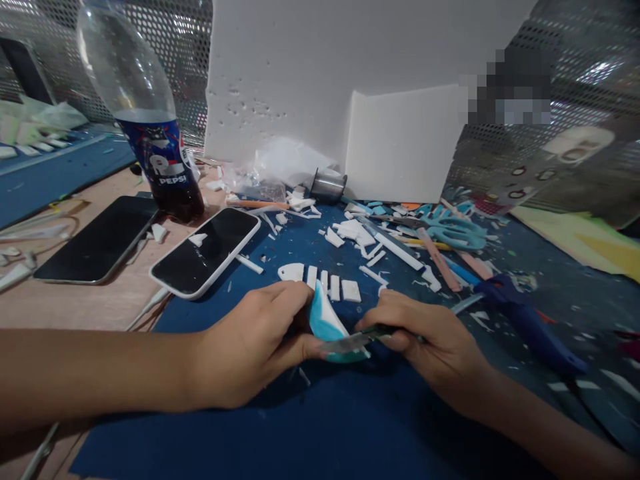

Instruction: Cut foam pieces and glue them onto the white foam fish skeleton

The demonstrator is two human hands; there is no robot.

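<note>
**Item — foam-cutting work on desk, head view.**

- Left hand (255, 347): grip pinched on a small foam piece (324, 319), white with a light-blue face, which is held tilted on edge against the blue cutting mat (300, 427).
- Right hand (435, 340): grip closed around a craft knife (345, 344). The blade is laid flat and low, its tip at the base of the foam piece, close to the left thumb.
- Step in hand, as judged: a slice is being taken from the foam piece, with the blade apparently already engaged at the lower edge.
- Next move, as judged: a steady draw of the blade is called for, with the left fingertips kept clear of the edge and the piece held firmly against the mat.
- Nearby: a row of cut white foam bits (333, 287) just beyond the hands, teal scissors (455, 230), a white-cased phone (206, 251) and a Pepsi bottle (160, 160) — the last standing well apart at left.
</note>
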